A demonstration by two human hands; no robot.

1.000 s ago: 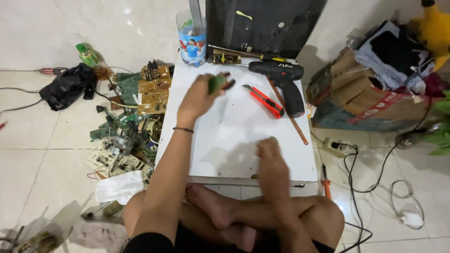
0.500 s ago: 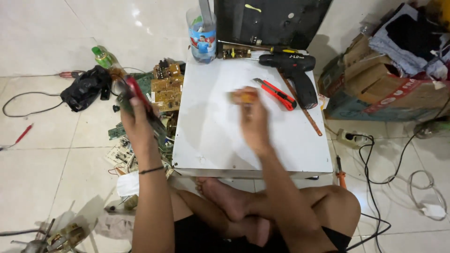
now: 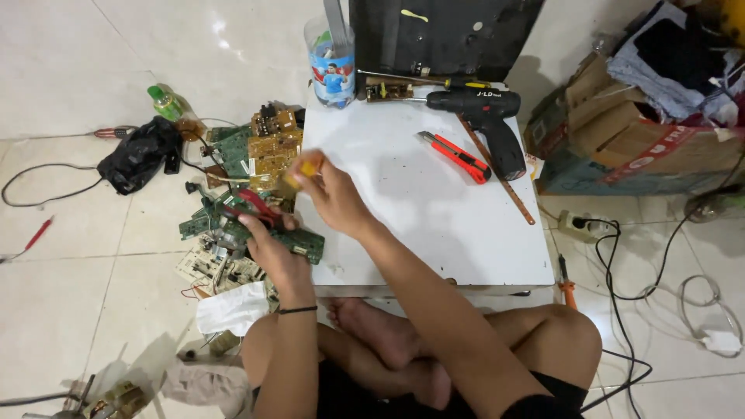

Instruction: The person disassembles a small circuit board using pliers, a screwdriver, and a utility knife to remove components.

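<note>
I sit cross-legged on the tiled floor, looking down at a low white counter point(image 3: 434, 225) in front of me. My left hand point(image 3: 264, 244) is out at about nine o'clock, over a heap of green and tan circuit boards point(image 3: 248, 194) on the floor just beside the counter's left edge. It is closed around a red-handled tool point(image 3: 252, 206) — pliers or cutters, I cannot tell which — and it touches a green board point(image 3: 299, 242) at the edge of the heap. My right hand point(image 3: 334, 198) is lifted over the counter's left edge, fingers pinched shut on a small yellow part point(image 3: 306, 168), too blurred to identify.

On the counter, toward one o'clock, lie a red utility knife point(image 3: 454, 155) and a black cordless drill point(image 3: 485, 116), near each other, with a thin wooden stick point(image 3: 497, 171) running under the drill. At twelve o'clock a clear plastic cup point(image 3: 332, 58) stands upright beside a black panel point(image 3: 442, 35). Far off at ten o'clock — on the floor — sit a black bag point(image 3: 140, 159) and a green bottle point(image 3: 164, 101). At two o'clock are cardboard boxes point(image 3: 621, 140); cables point(image 3: 667, 264) trail across the tiles at three.
</note>
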